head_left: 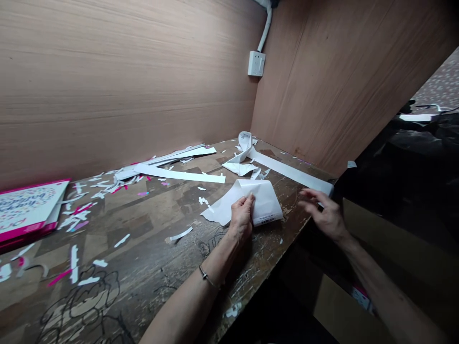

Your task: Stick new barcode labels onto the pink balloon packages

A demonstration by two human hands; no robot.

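Paper sheet (265,200), white and curled, lies near the front edge of the worn wooden bench (150,229), straight in front of the person. The left hand (242,217) is on this sheet, its fingers close together and clamped down on the curl. Probably the hand is pressing there because the paper wants to roll up again. A small printed label (267,221) shows at the sheet's lower edge.

The right hand (322,212) is open, with fingers spread apart, just beside the end of a long white strip (287,172). I cannot tell if the fingers touch it. This strip runs along the bench's back part to a crumpled white bunch (244,143), and it seems to be laid out flat there so it stays away from the working place.

More to the left, white and pink paper scraps (73,263) are scattered, and a pink-edged booklet (28,208) sits at the far side, perhaps pushed there to leave room for the hands.
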